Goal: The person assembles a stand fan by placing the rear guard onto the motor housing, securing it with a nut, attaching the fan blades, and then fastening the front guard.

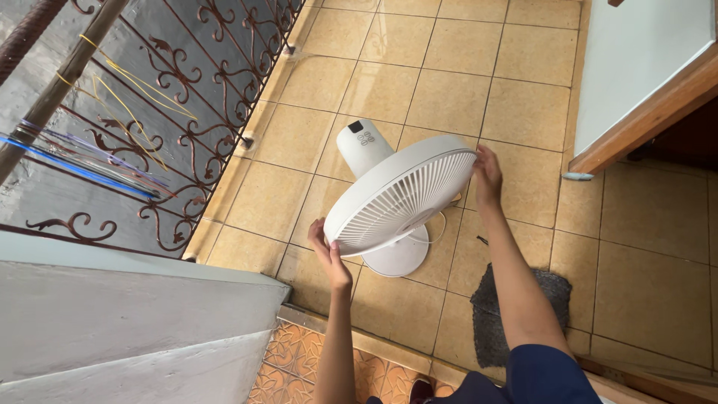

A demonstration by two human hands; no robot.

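Two bare hands gripped the white fan's round grille (400, 196) at opposite edges. The left hand (330, 254) closed its fingers on the lower-left rim, thumb on the front face; the right hand (487, 173) held the upper-right rim w/ fingers curled behind it. Fan head was tilted back, grille facing up toward the cam. The fan stood on its round base (404, 258) on the tan floor tiles (643, 269), between both forearms, w/ the control panel end (363, 142) behind the head.

Risks, as judged from this view: grip was on the rim only, so a hard twist could have popped the grille or tipped the whole fan, since the base looked small vs the head. A thin cord (441, 224) ran by the base; a pull could have snagged it. Fingers near the slats might have been pinched if blades were turning — couldn't tell if they were. The dark mat (497, 318) lay just beside the base, the iron railing (202, 112) was well apart at the left.
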